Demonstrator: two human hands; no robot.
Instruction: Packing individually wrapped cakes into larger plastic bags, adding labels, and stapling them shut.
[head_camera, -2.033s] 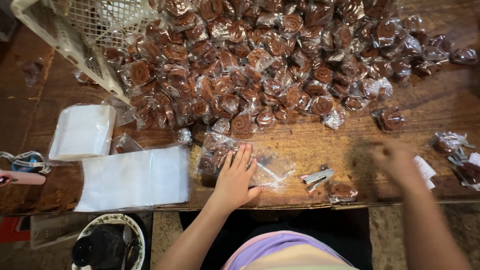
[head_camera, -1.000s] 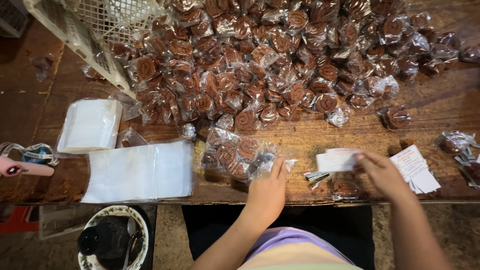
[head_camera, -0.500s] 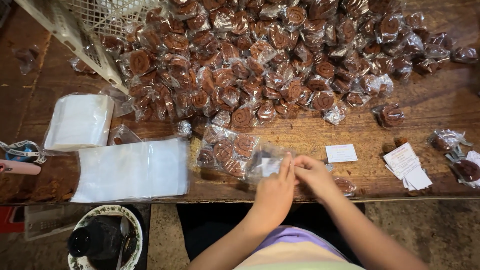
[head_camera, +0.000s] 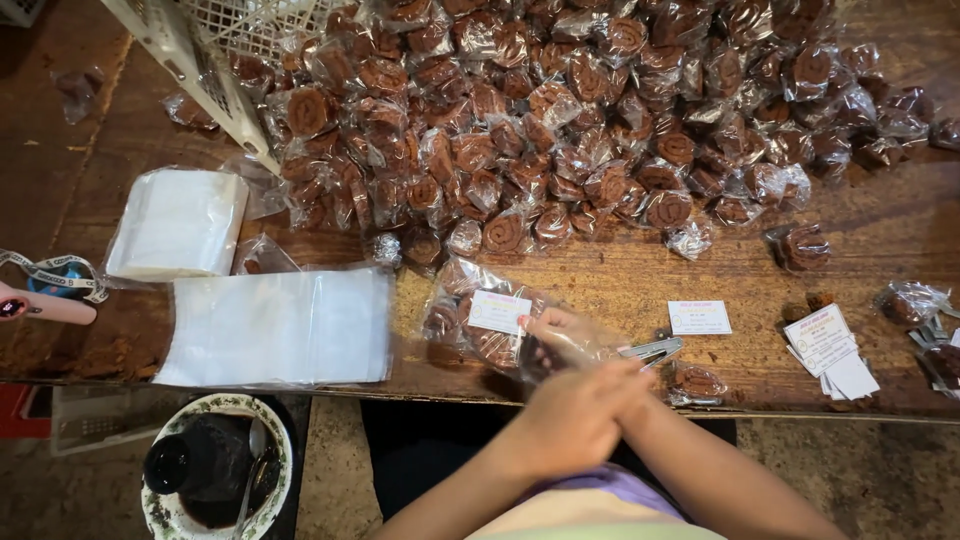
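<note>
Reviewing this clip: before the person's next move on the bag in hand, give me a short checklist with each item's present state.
1. Bag of wrapped brown rolls lies flat on the table: ok.
2. White label sits on or in the bag, printed side up: ok.
3. Left hand and right hand meet at the bag's open end: ok.
4. Bag mouth folded shut: cannot tell, hands cover it.
5. Stapler close beside the hands: ok.
6. Spare label and label stack within view on the table: ok.

Glossy clear plastic bag (head_camera: 480, 320); rough matt wooden table (head_camera: 620, 275); paper label (head_camera: 699, 317)
</note>
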